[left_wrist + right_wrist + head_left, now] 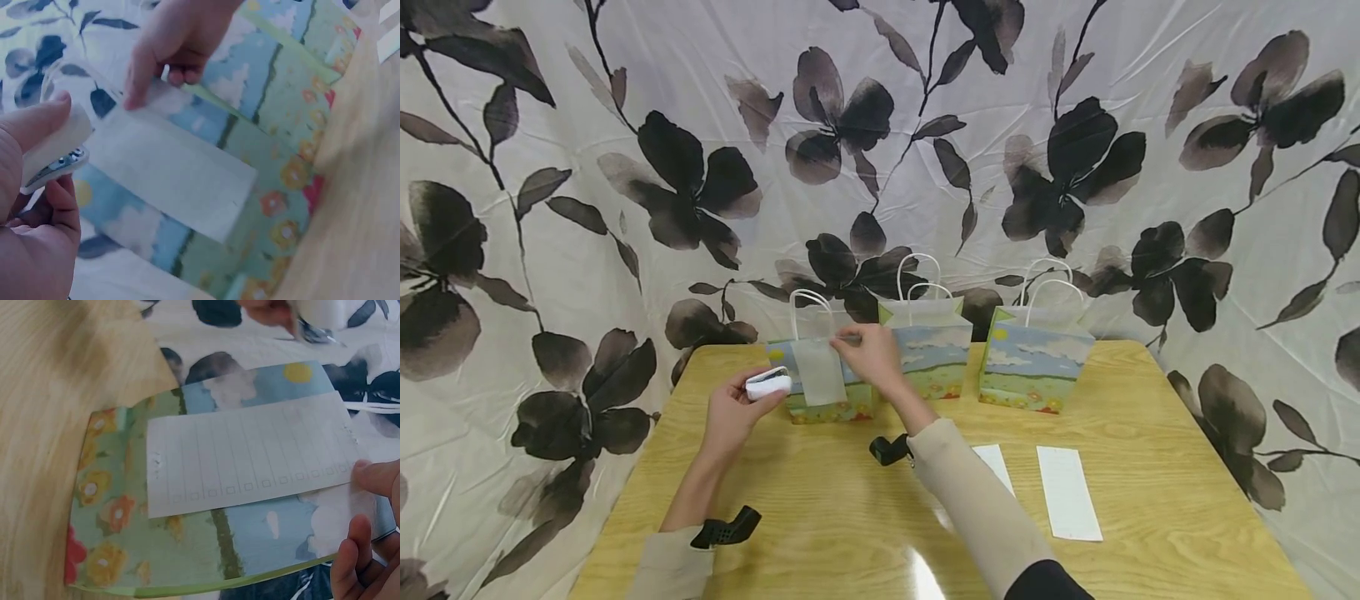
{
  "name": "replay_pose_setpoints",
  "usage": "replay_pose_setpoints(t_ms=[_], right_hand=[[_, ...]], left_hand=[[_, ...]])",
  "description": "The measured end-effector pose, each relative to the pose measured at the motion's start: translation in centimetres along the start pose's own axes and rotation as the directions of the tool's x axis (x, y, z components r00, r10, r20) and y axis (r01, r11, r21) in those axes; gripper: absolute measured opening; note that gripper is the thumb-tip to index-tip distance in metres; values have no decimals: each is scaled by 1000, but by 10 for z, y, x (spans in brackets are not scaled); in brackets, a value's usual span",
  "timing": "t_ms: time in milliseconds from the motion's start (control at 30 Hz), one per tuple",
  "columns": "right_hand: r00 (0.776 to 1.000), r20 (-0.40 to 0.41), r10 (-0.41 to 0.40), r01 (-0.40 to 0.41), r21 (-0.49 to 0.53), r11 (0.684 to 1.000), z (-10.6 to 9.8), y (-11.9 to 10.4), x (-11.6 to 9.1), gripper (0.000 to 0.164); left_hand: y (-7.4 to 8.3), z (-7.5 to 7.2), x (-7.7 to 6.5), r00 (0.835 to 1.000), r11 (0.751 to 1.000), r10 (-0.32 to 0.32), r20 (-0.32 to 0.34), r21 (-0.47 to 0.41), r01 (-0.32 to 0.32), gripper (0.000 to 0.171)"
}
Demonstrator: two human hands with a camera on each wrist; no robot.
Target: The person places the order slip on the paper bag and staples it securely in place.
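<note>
My left hand [728, 421] grips a small white stapler [768, 384], its metal jaw facing the left paper bag [857, 406] but apart from it. A white list slip [250, 453] with ruled lines and small check boxes lies flat against the bag's front, its upper end near the rim. My right hand [874, 357] pinches that upper end against the bag's top edge, thumb on the slip in the right wrist view. The other fingers are partly hidden behind the bag. In the left wrist view the stapler [74, 134] stands a little off the slip's upper corner.
Two more paper bags, a middle one [932, 358] and a right one [1037, 367], stand upright along the back with white handles. Two white slips [1070, 493] lie on the wooden table [820, 517], one partly behind my right sleeve. A floral cloth [925, 192] hangs behind.
</note>
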State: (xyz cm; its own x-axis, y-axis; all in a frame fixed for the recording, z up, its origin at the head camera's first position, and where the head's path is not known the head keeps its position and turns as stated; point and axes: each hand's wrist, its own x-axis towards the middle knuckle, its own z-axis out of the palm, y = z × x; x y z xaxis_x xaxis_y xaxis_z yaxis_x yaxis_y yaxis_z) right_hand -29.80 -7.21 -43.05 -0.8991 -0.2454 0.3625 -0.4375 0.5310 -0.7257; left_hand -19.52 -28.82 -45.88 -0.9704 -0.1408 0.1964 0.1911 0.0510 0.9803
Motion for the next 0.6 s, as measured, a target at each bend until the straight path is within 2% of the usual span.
replay_pose_setpoints(t_ms=[167,300,433,500,600], right_hand=[[1000,-11,-9,9,-1,1000,0,0,1,17],[1000,-16,-18,18,-16,1000,0,1,3,19],[1000,-13,-19,18,-29,999,1,2,3,18],[1000,-17,-19,18,-33,999,1,2,3,18],[1000,-17,-17,16,-38,999,2,2,2,17]], left_hand=[[20,9,16,997,996,71,37,51,-73,51],[38,14,28,988,977,146,51,150,-152,49],[50,17,37,985,952,151,79,258,-166,50],[52,17,42,981,942,152,117,285,-180,49],[52,19,50,967,916,171,191,331,-227,47]])
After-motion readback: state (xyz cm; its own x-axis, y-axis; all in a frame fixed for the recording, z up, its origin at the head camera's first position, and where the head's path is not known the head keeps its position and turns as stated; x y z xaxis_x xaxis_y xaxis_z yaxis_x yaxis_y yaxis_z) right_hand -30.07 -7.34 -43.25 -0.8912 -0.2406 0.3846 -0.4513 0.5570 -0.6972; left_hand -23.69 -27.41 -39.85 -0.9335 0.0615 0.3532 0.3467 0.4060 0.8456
